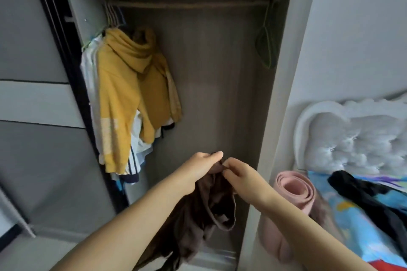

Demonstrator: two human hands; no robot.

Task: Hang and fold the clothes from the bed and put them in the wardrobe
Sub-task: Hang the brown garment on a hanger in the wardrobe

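Both hands are raised in front of the open wardrobe (220, 86) and hold one brown garment (204, 211) by its top edge. The left hand (199, 168) has its fingers curled around the cloth, and the right hand (239, 174) pinches the same edge just beside it — the rest of the garment hangs down loosely between the forearms. On the rail (187, 4), at the left end, a yellow hoodie (125, 99) hangs over several lighter clothes. A green hanger (266, 44) hangs alone at the right end. At the right, a dark garment (361, 189) lies on the bed (352, 222), and a rolled pink mat (295, 196) stands beside it.
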